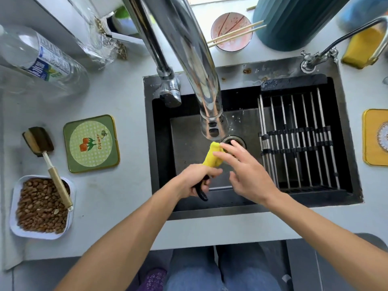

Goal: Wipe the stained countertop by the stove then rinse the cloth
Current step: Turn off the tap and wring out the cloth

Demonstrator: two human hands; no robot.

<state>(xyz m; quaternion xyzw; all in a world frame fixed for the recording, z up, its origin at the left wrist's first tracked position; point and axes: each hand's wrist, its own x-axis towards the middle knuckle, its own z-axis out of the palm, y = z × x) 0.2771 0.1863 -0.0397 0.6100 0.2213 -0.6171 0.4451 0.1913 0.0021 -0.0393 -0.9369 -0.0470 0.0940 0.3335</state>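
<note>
Both forearms are reaching over the bench into the sink [346, 185]. Left hand [197, 179] is gripping the yellow cloth [212, 156] at 6 o'clock of the faucet spout [212, 127]; right hand [247, 171], fingers relaxed, is touching its tip. Looks like the rinse step, no water visibly running, so the tap probably needs turning on.

A bunched yellow fabric cloth [212, 155] is held over the dark steel sink basin [184, 139], just below the spout of the chrome tap [213, 124] and beside the round drain [235, 141]. It stands up out of the left hand [196, 179], which grips its lower end; the right hand's [245, 171] fingertips touch its upper end.
</note>
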